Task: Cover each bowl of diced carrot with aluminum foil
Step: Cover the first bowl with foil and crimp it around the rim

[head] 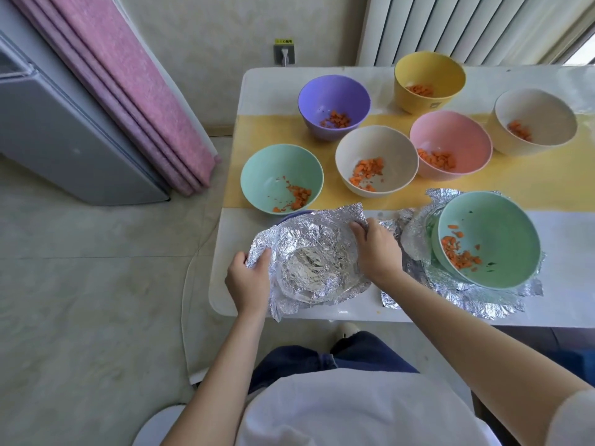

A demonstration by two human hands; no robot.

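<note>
Your left hand (248,280) pinches the foil (309,252) at its left edge, your right hand (375,249) grips its far right corner, likely stretching it over the bowl (294,216) beneath, at the desk (354,309) near-left edge

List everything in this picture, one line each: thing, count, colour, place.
bowls: seven open; two green, two cream, purple, yellow, pink; on table
carrot: diced, orange, in each open bowl
covered bowl: one, purple rim, near table edge
foil: silver; one sheet over covered bowl, more under right green bowl
table: one, white with yellow band
curtain: one, pink, left
radiator: one, white, behind table
socket: one, grey, on wall
left hand, right hand: two, gripping the foil's edges
</note>
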